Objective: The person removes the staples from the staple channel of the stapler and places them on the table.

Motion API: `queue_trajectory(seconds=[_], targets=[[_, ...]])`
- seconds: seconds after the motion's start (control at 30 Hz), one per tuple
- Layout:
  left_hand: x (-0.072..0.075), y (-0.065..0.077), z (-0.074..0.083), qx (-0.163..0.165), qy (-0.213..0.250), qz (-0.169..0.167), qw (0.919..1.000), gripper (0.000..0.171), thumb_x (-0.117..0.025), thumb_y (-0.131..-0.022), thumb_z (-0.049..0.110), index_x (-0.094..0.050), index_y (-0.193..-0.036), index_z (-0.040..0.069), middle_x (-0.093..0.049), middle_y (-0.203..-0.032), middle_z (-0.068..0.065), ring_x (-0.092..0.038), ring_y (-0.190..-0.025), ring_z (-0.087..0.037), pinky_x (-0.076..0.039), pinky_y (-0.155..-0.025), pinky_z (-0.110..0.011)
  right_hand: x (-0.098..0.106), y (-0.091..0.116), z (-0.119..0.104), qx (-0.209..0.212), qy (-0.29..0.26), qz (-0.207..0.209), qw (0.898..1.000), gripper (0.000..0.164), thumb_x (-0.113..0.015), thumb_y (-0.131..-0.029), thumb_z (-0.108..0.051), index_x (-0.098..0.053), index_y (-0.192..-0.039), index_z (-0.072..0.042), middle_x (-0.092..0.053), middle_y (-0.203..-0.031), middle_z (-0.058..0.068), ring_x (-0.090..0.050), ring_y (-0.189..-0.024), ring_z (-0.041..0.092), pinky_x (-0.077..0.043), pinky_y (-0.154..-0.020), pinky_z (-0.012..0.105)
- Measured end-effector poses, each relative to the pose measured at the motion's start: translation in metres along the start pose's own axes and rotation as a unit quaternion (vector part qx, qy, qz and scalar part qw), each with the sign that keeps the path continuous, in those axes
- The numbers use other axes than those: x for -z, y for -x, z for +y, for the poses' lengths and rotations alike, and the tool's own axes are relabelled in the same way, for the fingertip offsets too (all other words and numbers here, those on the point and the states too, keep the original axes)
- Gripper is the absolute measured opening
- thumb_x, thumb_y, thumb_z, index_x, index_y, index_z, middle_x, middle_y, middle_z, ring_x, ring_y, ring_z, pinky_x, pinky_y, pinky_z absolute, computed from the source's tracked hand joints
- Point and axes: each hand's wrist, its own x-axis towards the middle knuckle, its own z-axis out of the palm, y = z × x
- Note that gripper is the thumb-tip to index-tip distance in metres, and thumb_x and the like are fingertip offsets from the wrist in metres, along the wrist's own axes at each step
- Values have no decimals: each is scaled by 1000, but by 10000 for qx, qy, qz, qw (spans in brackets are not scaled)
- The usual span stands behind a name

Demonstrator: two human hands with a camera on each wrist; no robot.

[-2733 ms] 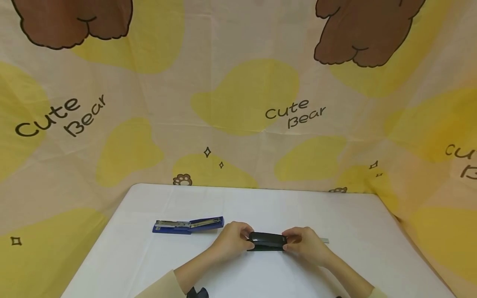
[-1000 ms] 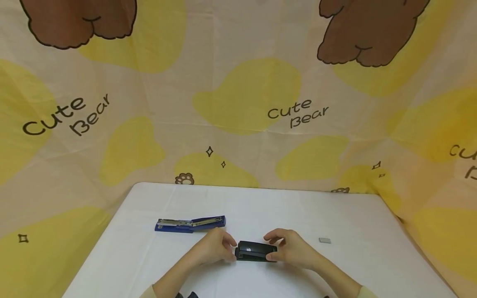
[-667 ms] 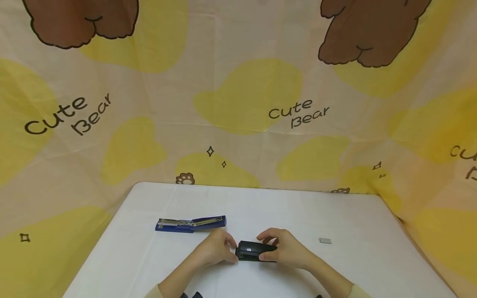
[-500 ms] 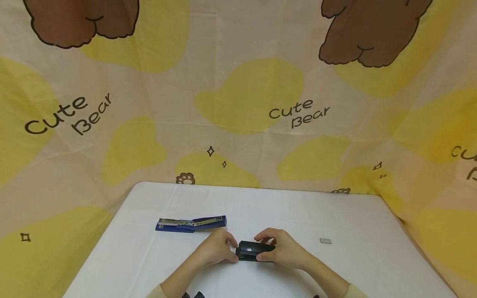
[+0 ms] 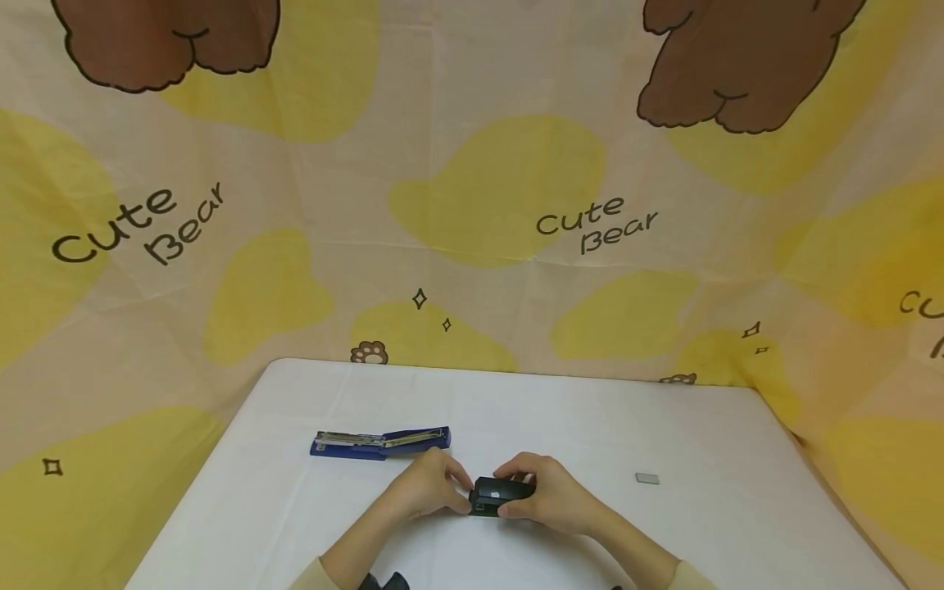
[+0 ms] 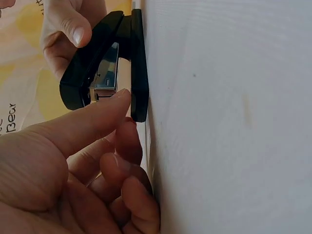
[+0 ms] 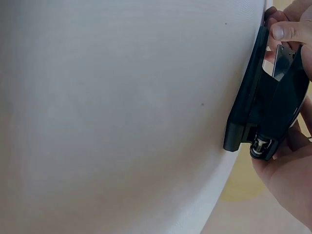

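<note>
A black stapler stands on the white table, its top arm raised from the base. My right hand grips the top arm near the hinge end, thumb on the near side and fingers on the far side. At the front end, my left hand pinches the stapler with thumb and fingers. In the left wrist view, the left thumb reaches into the gap by the metal staple channel, its tip at the base. The right wrist view shows the stapler's hinge end; some fingers hide behind the body.
A blue stapler lies opened out flat, left of and behind the left hand. To the right is a small grey strip of staples. The table's far edge meets a bear-printed cloth.
The black stapler has come nearer and slightly left, and turned a little. My right hand has slid left along it from its right end; the grey strip now shows fully.
</note>
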Motion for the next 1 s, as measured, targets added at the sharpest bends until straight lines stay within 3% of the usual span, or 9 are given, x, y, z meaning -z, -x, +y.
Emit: queue_trajectory(seconds=[0.2, 0.57, 1.0], targets=[[-1, 0, 0, -170, -3, -5, 9999, 27, -88, -66, -8, -80, -87, 7, -53, -58, 2, -43, -51, -10, -35, -50, -25, -2, -1, -3, 8, 27, -28, 10000, 38, -90, -83, -22, -74, -117, -16, -66, -101, -7, -61, -88, 15, -52, -79, 26], [-4, -1, 0, -171, -320, 80, 9993, 31, -93, -63, -3, -79, -89, 4, -60, -81, -6, -48, -63, -17, -39, -58, -32, -6, -5, -6, 3, 121, 0, 9999, 34, -89, -84, -19, -75, -115, -16, -66, -103, -8, -60, -93, 15, -51, -81, 27], [-5, 1, 3, -125, -370, 177, 9991, 31, -92, -62, -4, -80, -89, 4, -61, -80, -5, -47, -63, -18, -38, -59, -32, -5, -2, -8, 35, 394, -3, 9992, 30, -87, -87, -23, -75, -114, -19, -65, -103, -12, -60, -97, 13, -52, -85, 28]])
